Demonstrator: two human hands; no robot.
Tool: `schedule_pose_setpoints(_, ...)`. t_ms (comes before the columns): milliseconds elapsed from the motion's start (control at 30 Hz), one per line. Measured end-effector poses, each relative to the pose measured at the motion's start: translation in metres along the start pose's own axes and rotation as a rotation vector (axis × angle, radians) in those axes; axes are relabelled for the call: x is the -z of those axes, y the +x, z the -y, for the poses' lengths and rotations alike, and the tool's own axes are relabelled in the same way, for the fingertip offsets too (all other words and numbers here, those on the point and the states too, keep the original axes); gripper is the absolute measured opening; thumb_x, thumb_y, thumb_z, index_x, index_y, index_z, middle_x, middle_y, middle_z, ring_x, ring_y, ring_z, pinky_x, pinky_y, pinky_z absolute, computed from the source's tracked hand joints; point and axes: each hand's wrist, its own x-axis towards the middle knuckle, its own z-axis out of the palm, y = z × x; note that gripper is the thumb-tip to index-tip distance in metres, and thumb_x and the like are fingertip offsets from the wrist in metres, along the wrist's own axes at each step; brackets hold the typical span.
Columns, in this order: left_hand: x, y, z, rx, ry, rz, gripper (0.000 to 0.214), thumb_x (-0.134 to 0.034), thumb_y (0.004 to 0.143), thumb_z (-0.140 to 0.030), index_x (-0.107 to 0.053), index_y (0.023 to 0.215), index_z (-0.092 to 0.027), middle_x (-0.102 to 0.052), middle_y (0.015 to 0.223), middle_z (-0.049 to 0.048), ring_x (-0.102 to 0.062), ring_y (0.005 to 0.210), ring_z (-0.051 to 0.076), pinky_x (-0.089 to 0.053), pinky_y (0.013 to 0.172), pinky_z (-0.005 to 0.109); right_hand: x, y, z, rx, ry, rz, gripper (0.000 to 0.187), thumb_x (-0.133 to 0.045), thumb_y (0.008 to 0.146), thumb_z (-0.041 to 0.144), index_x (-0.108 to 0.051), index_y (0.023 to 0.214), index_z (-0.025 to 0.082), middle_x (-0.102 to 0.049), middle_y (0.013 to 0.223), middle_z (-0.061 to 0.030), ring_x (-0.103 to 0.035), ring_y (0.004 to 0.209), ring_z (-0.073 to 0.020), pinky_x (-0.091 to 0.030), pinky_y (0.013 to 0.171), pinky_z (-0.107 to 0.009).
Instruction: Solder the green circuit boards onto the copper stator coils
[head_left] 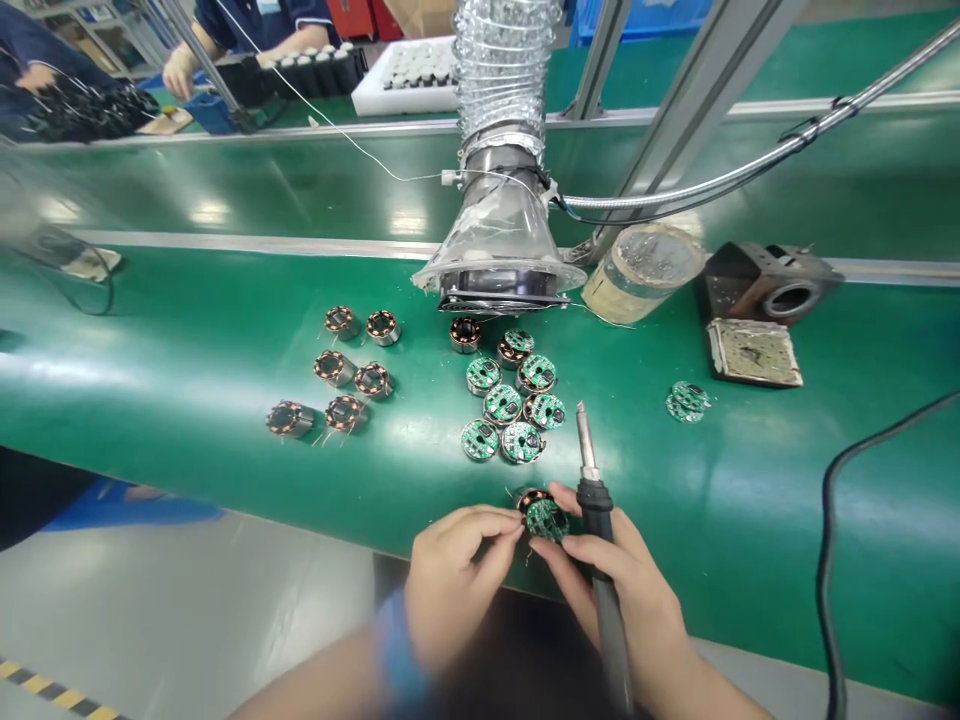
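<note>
Near the front edge of the bench, my right hand (639, 590) grips a soldering iron (597, 505), its tip pointing up and away from me. The fingers of that same hand also hold a round green circuit board (547, 521) against a copper-wound motor stator (529, 497). My left hand (459, 572), with a blue band at the wrist, is closed in a pinch at the left rim of the stator. Whatever lies between those fingertips is too small to make out. Just beyond are several stators topped with boards (502, 404).
Bare stators (346, 411) stand at left. Loose circuit boards (687, 401) lie at right, before a soldering iron stand with a sponge (754, 352). A fume duct (502, 220) hangs over the back beside a tub (643, 270). A black cable (827, 540) runs down the right. People work across the bench.
</note>
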Motion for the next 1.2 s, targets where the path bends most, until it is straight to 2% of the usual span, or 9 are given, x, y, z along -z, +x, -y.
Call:
schedule_pose_setpoints(133,0.003,0.004,0.005,-0.226,0.182,0.042,0.02,-0.053,0.082,-0.009,-0.068,0.091,-0.019,-0.072,0.085,0.0059,-0.068,0.077,0.016,-0.055,0.072,0.024,-0.005,0.003,0.001,-0.031,-0.021,-0.016,0.039,-0.063,0.073,0.007,-0.045,0.105,0.021,-0.057,0.114,-0.0114,-0.059,0.105,-0.0185,-0.053,0.082,-0.035)
schedule_pose_setpoints(233,0.007,0.006,0.003,-0.263,0.316,0.142,0.025,-0.046,0.086,-0.013,-0.067,0.099,-0.016,-0.071,0.084,0.009,-0.067,0.076,0.018,-0.056,0.067,0.027,-0.008,0.003,0.001,-0.025,-0.028,0.004,0.038,-0.062,0.074,0.007,-0.047,0.107,0.021,-0.056,0.113,-0.0111,-0.059,0.104,-0.0176,-0.053,0.082,-0.033)
schedule_pose_setpoints(333,0.009,0.007,0.001,-0.168,0.278,0.199,0.025,-0.046,0.086,-0.017,-0.067,0.099,-0.018,-0.07,0.085,0.0085,-0.066,0.076,0.018,-0.055,0.068,0.027,-0.006,0.004,0.001,-0.041,-0.016,0.0,0.036,-0.062,0.075,0.01,-0.047,0.106,0.021,-0.057,0.115,-0.0116,-0.059,0.105,-0.0186,-0.053,0.082,-0.035)
schedule_pose_setpoints(400,0.008,0.006,0.001,-0.088,0.159,0.159,0.021,-0.05,0.085,-0.016,-0.068,0.097,-0.018,-0.069,0.085,0.0073,-0.066,0.076,0.017,-0.054,0.07,0.026,0.0,0.006,0.0,-0.03,0.002,-0.014,0.035,-0.062,0.075,0.011,-0.047,0.104,0.022,-0.059,0.115,-0.012,-0.059,0.105,-0.0199,-0.053,0.081,-0.037)
schedule_pose_setpoints(500,0.006,0.006,0.004,0.156,-0.075,0.122,0.011,-0.06,0.079,-0.016,-0.069,0.086,-0.016,-0.067,0.081,0.006,-0.064,0.072,0.015,-0.053,0.067,0.023,0.016,0.006,-0.003,0.006,-0.003,-0.006,0.035,-0.058,0.076,0.009,-0.049,0.107,0.023,-0.063,0.113,-0.0106,-0.061,0.103,-0.0199,-0.053,0.081,-0.036)
schedule_pose_setpoints(567,0.005,0.008,0.004,0.309,-0.208,0.157,0.007,-0.062,0.078,-0.018,-0.068,0.08,-0.015,-0.064,0.079,0.0053,-0.063,0.068,0.014,-0.052,0.063,0.023,0.029,0.003,-0.004,0.011,-0.008,0.042,0.037,-0.052,0.081,0.012,-0.046,0.115,0.022,-0.067,0.105,-0.0093,-0.063,0.098,-0.0188,-0.053,0.079,-0.034)
schedule_pose_setpoints(700,0.005,0.016,0.002,0.444,-0.314,0.233,0.009,-0.06,0.078,-0.02,-0.063,0.073,-0.013,-0.061,0.073,0.0041,-0.059,0.064,0.014,-0.049,0.062,0.025,0.049,-0.008,-0.006,-0.05,0.071,0.072,0.032,-0.045,0.087,0.026,-0.045,0.119,0.021,-0.071,0.082,-0.0065,-0.066,0.089,-0.0198,-0.054,0.077,-0.033)
schedule_pose_setpoints(900,0.006,0.02,0.0,0.533,-0.356,0.269,0.007,-0.059,0.076,-0.019,-0.058,0.071,-0.014,-0.062,0.071,0.0043,-0.058,0.066,0.014,-0.047,0.064,0.026,0.061,-0.015,-0.007,-0.031,0.205,0.126,0.021,-0.044,0.088,0.027,-0.054,0.107,0.026,-0.068,0.064,-0.0003,-0.067,0.068,-0.0166,-0.055,0.074,-0.032)
schedule_pose_setpoints(1200,0.006,0.019,0.0,0.541,-0.346,0.261,0.006,-0.057,0.076,-0.018,-0.058,0.072,-0.013,-0.063,0.072,0.005,-0.059,0.067,0.015,-0.047,0.065,0.026,0.06,-0.014,-0.009,-0.013,0.159,0.183,0.022,-0.051,0.083,0.026,-0.056,0.104,0.024,-0.067,0.063,-0.0002,-0.068,0.07,-0.018,-0.055,0.075,-0.032)
